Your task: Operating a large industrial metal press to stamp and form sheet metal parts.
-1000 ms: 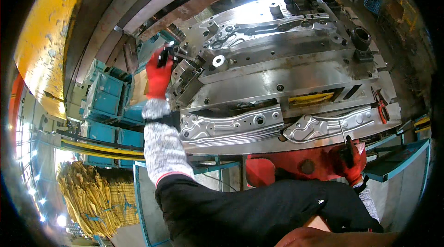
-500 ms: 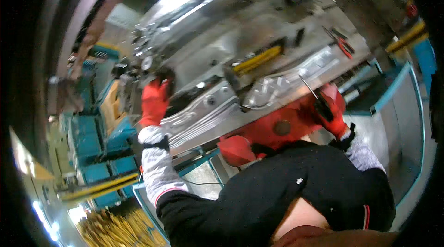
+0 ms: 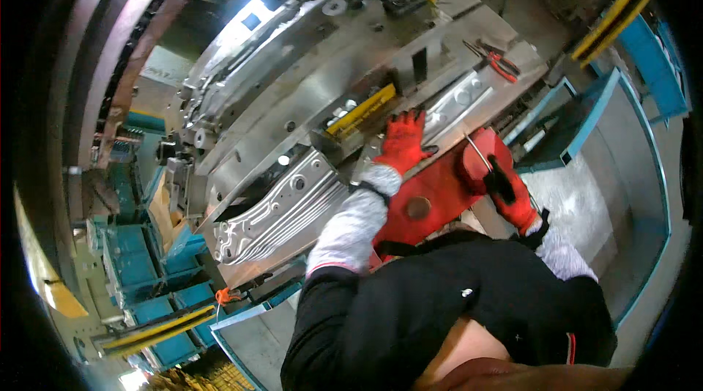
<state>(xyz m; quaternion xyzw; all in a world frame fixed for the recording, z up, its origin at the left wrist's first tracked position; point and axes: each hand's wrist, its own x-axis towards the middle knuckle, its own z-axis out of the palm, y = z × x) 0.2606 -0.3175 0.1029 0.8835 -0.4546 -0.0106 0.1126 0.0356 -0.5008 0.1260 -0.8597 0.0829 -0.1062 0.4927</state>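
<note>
My left hand point(image 3: 404, 143), in a red glove with a dark palm, lies with fingers spread on the near end of a shiny stamped metal panel point(image 3: 460, 107). In my gloved right hand point(image 3: 512, 197) is a thin metal rod point(image 3: 479, 152), held upward at a slant in front of the table's near edge; its grip end is hidden in the fingers. A second stamped panel point(image 3: 282, 209), ribbed and with holes, rests to the left of my left arm. Red-handled pliers point(image 3: 502, 66) lie beyond the right panel.
A large metal die point(image 3: 307, 72) fills the back of the table, with a yellow bar point(image 3: 361, 110) along its near side. A red apron-like sheet point(image 3: 432, 204) is before me. A blue-edged metal bin point(image 3: 630, 171) stands at right; blue bins point(image 3: 132, 259) stand at left.
My left hand has moved right, from the die's left side beside the ribbed panel onto the right panel. My right hand still holds the rod. The whole view has shifted.
</note>
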